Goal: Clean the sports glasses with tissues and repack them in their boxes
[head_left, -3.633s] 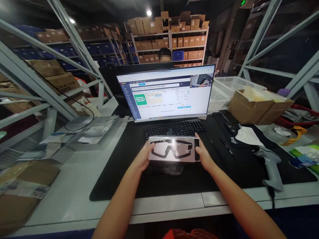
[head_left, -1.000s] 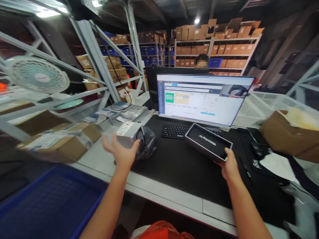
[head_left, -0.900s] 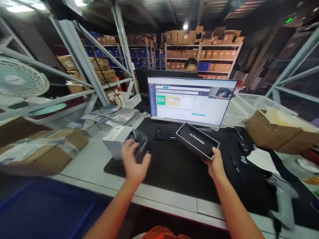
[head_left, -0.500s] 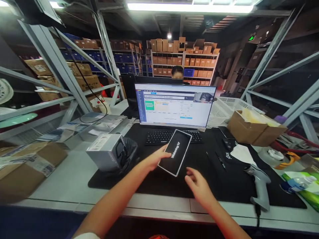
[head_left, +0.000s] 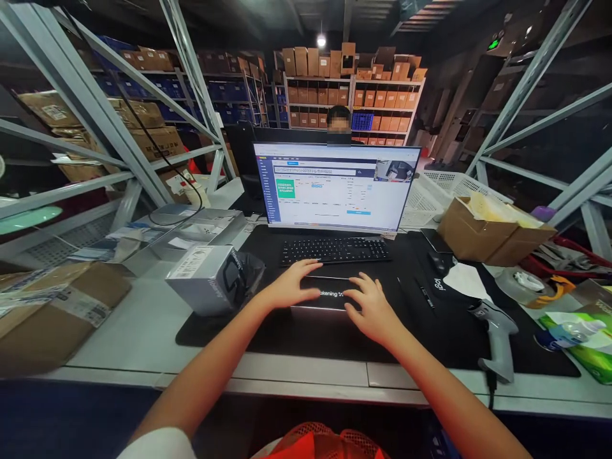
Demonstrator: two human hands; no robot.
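Note:
A flat black box (head_left: 326, 285) with pale edges and white lettering lies level, its long side facing me, just in front of the keyboard (head_left: 335, 249). At its left end is my left hand (head_left: 290, 285), with the thumb along the near side and the fingers over the far side. My right hand (head_left: 374, 306) grips the right end, its fingers curved over the top and partly hiding the lettering. Whether the box rests on the black desk mat (head_left: 306, 335) or is slightly raised, I cannot tell. To the left stands a grey printed box (head_left: 205, 280) beside dark plastic wrap.
Behind the keyboard stands a lit monitor (head_left: 329, 191); a person (head_left: 338, 121) is beyond it. On the right are a mouse (head_left: 437, 261), a pen (head_left: 425, 294), a barcode scanner (head_left: 497, 341) and an open carton (head_left: 492, 229). A taped carton (head_left: 62, 315) sits at far left.
The black box has turned from a slanted, raised pose to lying level and crosswise. My right hand, apart from it before, has come onto its right end. The view has tilted down slightly.

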